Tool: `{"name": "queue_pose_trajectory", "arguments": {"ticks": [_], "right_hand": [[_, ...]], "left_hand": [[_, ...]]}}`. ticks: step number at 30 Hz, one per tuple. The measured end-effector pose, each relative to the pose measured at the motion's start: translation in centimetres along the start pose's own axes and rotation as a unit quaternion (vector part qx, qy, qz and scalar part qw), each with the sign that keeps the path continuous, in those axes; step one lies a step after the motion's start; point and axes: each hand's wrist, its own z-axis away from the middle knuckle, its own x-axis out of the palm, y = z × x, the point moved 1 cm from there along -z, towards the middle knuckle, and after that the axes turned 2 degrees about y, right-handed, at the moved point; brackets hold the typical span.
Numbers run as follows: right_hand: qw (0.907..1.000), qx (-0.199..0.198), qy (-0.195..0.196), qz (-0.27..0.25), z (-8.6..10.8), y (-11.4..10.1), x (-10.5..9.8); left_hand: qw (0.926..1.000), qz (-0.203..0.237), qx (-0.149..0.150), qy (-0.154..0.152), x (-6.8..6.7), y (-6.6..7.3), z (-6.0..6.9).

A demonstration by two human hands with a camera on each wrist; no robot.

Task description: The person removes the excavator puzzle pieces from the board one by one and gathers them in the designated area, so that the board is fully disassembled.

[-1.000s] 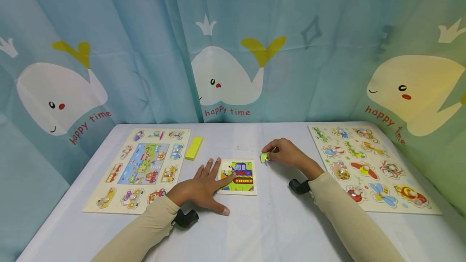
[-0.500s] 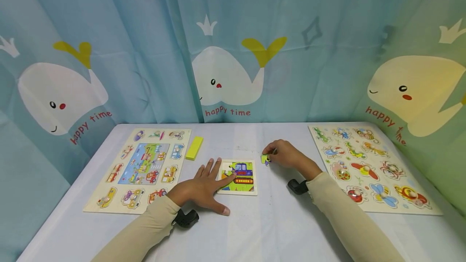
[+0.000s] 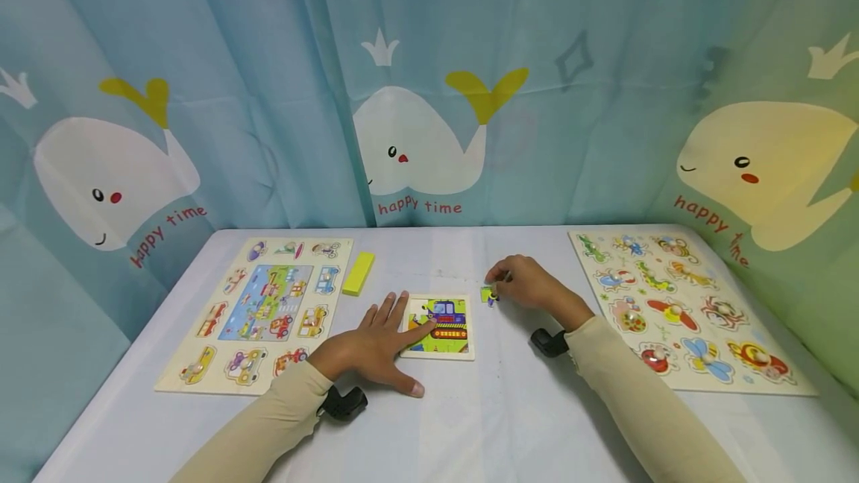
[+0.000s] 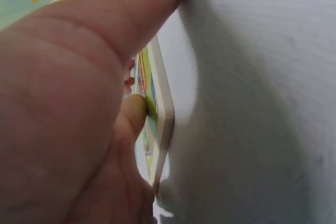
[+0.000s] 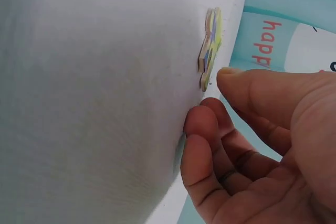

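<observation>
**Loose pieces wait outside the tractor puzzle**

Little has shifted over the last second, which suggests sorting rather than placing. At lower centre, the left hand stays spread, its index finger on the puzzle. Right of centre, the right hand hovers loosely curled beside the overlapping pieces, thumb and fingers apart, gripping nothing visible.

- Blue curtain behind the desk, hanging in folds
- White whales printed on it, with yellow tails and red "happy time" lettering
- Vehicle board flat on the desk's left side, a town scene at its centre
- Yellow block lying just beside that board
- Bug board flat on the right side
</observation>
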Motion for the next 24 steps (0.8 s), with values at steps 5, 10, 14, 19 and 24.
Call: {"name": "queue_pose_trajectory", "arguments": {"ticks": [5,10,14,19,24], "right_hand": [[0.9998,-0.016,0.012,-0.003,-0.1,-0.1,-0.1],[0.9991,-0.032,0.024,-0.017,-0.2,-0.5,0.0],[0.9978,-0.05,0.028,-0.033,-0.2,-1.0,0.2],[0.9959,-0.073,0.022,-0.049,0.0,-1.9,0.6],[0.9934,-0.096,-0.001,-0.063,-0.4,-2.7,1.0]], "left_hand": [[0.9999,0.002,0.01,0.002,-0.3,0.2,0.0],[0.9996,0.017,0.023,0.004,-0.6,0.6,-0.3],[0.9992,0.021,0.034,0.001,-0.7,0.9,-0.7],[0.9988,0.032,0.038,0.001,-1.1,1.6,-1.1],[0.9985,0.045,0.027,-0.012,-1.3,2.0,-1.3]]}}
